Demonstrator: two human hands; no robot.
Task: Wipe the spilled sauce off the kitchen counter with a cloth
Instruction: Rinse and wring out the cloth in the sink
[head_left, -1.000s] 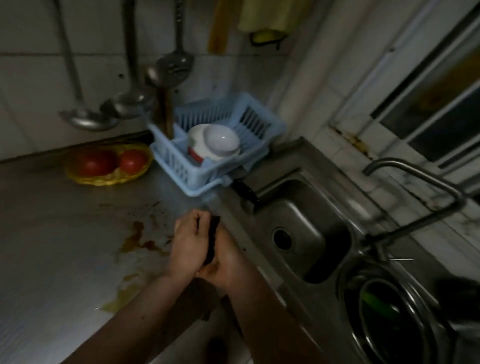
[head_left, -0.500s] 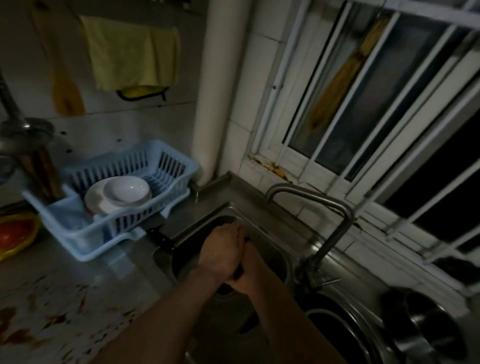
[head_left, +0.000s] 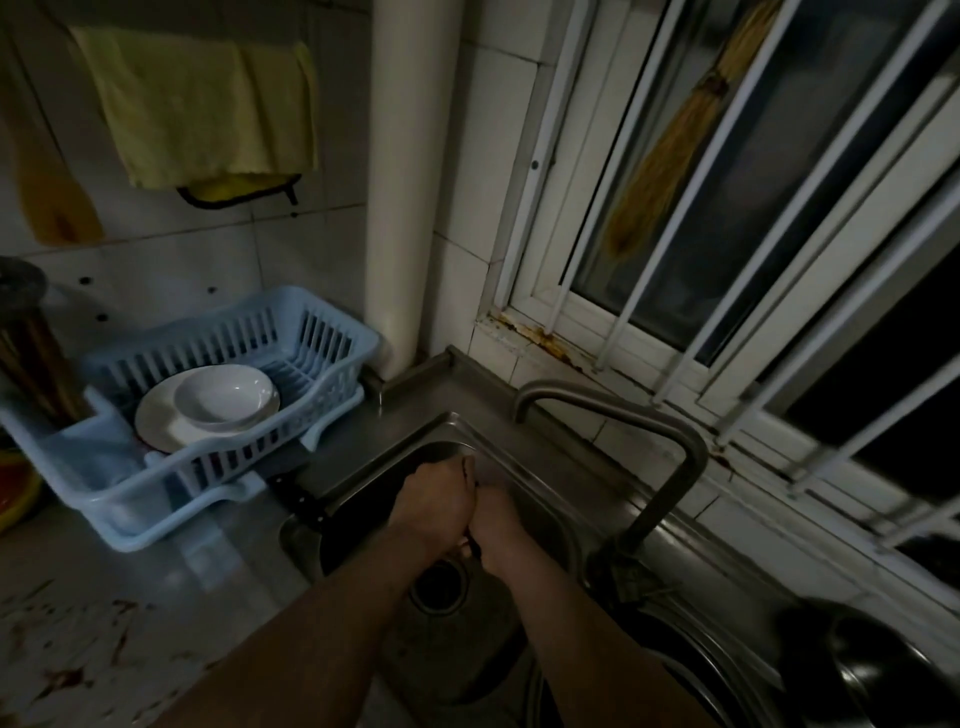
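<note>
Dark cloth (head_left: 469, 543), only a sliver showing, was clenched between two hands pressed together: left hand (head_left: 431, 501) curled over it, right hand (head_left: 501, 525) curled against it from the other side, fingers of both wrapped tight. Hands and cloth hung over the steel sink (head_left: 524, 483), above its round drain (head_left: 439, 579). Both forearms were bare and reached in from the near edge. Steel tap (head_left: 670, 478) rose just right of the hands, its spout arching back over the basin's far corner; no water could be made out. Black handle (head_left: 301, 501) lay on the sink's left rim. Steel counter (head_left: 223, 561) ran left of the sink. Sauce (head_left: 62, 675), in reddish-brown smears and flecks, lay on the counter's near left part, well apart from the cloth. Blue plastic rack (head_left: 218, 457) stood at the counter's back, beside the sink; in it were a white plate (head_left: 161, 421) and a white bowl (head_left: 223, 397) leaning on the plate. Brown sticks (head_left: 31, 364) stood upright in the rack's left compartment. Yellow basket (head_left: 15, 488), cut by the left edge, held something red. Yellow towel (head_left: 208, 98) hung on the tiled wall above the rack. White pipe (head_left: 410, 182) ran up the corner. White window bars (head_left: 727, 234) stood right of the pipe, with a straw brush (head_left: 665, 150) hanging behind them. Dark pot (head_left: 872, 670) sat at the near right.
</note>
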